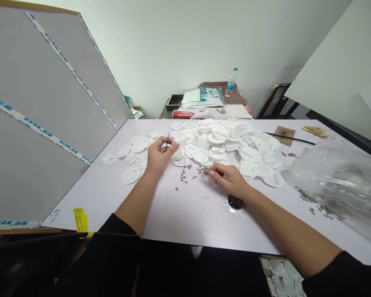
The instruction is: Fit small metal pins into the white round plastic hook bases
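Note:
My left hand (159, 156) is raised a little over the white table (111, 194), its fingers closed on a white round plastic disc (178, 144). My right hand (228, 177) rests on the table with its fingertips pinched at a scatter of small metal pieces (191, 172); whether it holds one is too small to tell. A large heap of white plastic discs (228, 144) lies just beyond both hands. More loose discs (131, 159) are spread to the left of my left hand.
A crumpled clear plastic bag (340, 177) with more metal pieces (321, 208) lies at the right. A round hole (235, 203) sits by my right wrist. Grey boards (34, 115) lean at the left. A water bottle (231, 82) and papers stand on a far table.

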`<state>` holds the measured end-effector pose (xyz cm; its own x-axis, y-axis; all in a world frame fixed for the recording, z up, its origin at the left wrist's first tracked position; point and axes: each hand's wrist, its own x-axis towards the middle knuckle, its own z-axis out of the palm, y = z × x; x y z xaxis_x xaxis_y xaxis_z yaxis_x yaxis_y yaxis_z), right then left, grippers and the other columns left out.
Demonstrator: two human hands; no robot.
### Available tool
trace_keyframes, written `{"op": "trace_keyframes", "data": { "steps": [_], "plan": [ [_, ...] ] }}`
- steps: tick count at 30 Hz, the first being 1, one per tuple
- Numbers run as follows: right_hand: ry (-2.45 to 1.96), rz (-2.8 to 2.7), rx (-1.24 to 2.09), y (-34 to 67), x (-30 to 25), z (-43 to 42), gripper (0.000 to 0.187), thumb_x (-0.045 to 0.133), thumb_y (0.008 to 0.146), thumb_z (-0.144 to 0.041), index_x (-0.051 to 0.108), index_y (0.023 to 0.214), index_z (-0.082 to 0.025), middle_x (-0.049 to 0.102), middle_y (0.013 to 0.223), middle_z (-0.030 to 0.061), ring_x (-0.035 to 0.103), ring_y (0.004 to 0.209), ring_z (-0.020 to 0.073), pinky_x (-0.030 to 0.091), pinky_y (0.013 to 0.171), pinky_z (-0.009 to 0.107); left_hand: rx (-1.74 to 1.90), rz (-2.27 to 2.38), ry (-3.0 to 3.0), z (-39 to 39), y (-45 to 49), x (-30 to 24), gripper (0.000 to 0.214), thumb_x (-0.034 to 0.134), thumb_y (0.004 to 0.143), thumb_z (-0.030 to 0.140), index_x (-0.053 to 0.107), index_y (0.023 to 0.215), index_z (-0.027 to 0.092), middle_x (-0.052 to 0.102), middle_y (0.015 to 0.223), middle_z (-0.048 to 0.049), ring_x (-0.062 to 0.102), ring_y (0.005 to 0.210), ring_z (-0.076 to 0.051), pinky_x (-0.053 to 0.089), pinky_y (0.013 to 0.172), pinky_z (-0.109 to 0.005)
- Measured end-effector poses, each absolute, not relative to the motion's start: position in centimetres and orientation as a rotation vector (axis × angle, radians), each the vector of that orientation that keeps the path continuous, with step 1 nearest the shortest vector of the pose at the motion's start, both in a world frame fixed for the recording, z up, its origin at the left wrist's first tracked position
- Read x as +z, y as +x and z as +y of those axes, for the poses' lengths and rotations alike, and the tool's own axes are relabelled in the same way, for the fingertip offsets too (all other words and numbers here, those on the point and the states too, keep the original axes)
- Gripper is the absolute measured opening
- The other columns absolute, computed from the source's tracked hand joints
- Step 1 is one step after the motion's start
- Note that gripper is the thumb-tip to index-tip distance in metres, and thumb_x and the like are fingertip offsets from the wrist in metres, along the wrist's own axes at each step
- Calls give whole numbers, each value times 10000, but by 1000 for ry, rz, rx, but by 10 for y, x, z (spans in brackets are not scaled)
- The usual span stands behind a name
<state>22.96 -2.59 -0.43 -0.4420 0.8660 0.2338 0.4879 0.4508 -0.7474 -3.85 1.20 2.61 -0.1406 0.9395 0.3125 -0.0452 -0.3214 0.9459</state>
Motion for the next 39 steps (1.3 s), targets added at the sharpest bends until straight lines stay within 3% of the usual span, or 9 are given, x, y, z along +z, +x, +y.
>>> {"op": "trace_keyframes", "data": {
  "steps": [4, 7, 13, 20, 24, 26, 31, 34, 39],
  "plan": [
    [-1122, -2114, 787, 230, -3, -26, 357, 505, 993, -485, 676, 949, -175, 634, 697, 27, 561, 626, 144, 406, 615, 286, 1683, 1365, 1392, 20, -54, 25, 330, 771, 781, 454, 657, 913, 173, 612, 781, -7, 391, 529, -55, 317, 492, -214],
    [-1113, -2123, 763, 231, -2, -27, 342, 510, 994, -467, 673, 922, -175, 612, 664, 17, 537, 607, 135, 396, 602, 277, 1640, 1518, 1784, 20, -58, 20, 228, 729, 830, 395, 710, 909, 182, 667, 948, -33, 456, 615, -77, 404, 599, -237],
    [-1117, -2130, 748, 231, -4, -25, 358, 508, 996, -473, 674, 898, -172, 607, 664, 11, 511, 601, 124, 395, 607, 270, 1211, 1692, 2360, 18, -53, 6, 129, 659, 907, 313, 749, 920, 221, 687, 966, -16, 597, 738, -120, 415, 689, -284],
    [-1119, -2138, 729, 233, -6, -24, 363, 507, 998, -465, 675, 870, -169, 615, 666, 9, 495, 584, 113, 381, 588, 264, 1194, 1671, 2228, 24, -57, 7, 198, 731, 857, 373, 748, 994, 232, 670, 1021, -23, 624, 836, -150, 452, 754, -289],
    [-1110, -2137, 727, 233, -4, -25, 368, 502, 999, -457, 668, 839, -170, 611, 657, 16, 495, 580, 120, 362, 559, 266, 1247, 1983, 1980, 31, -82, 14, 123, 659, 878, 254, 733, 968, 212, 670, 1000, -63, 626, 913, -201, 454, 799, -333],
    [-1108, -2137, 729, 232, -3, -26, 370, 498, 1000, -458, 671, 844, -172, 611, 658, 17, 504, 589, 124, 364, 560, 266, 1060, 2211, 1858, 33, -95, 16, 123, 662, 852, 249, 722, 950, 205, 672, 1022, -98, 621, 934, -255, 439, 754, -366],
    [-1097, -2147, 728, 233, -4, -25, 360, 506, 999, -457, 668, 845, -176, 623, 675, 19, 513, 596, 124, 378, 574, 268, 641, 2370, 1724, 37, -107, 11, 295, 755, 743, 471, 687, 847, 204, 650, 1039, -143, 606, 887, -322, 415, 654, -391],
    [-1103, -2146, 727, 233, -5, -24, 359, 509, 998, -456, 670, 845, -173, 623, 672, 18, 511, 592, 123, 389, 586, 271, 450, 2371, 1759, 37, -102, 8, 295, 793, 698, 427, 703, 871, 206, 621, 1105, -159, 599, 885, -337, 419, 661, -416],
    [-1112, -2138, 732, 233, -4, -24, 367, 503, 998, -464, 681, 865, -171, 617, 668, 20, 520, 603, 127, 388, 590, 277, 481, 2445, 1812, 29, -95, 19, 189, 670, 808, 364, 709, 894, 200, 604, 1097, -136, 562, 870, -308, 385, 677, -413]
  ]
}}
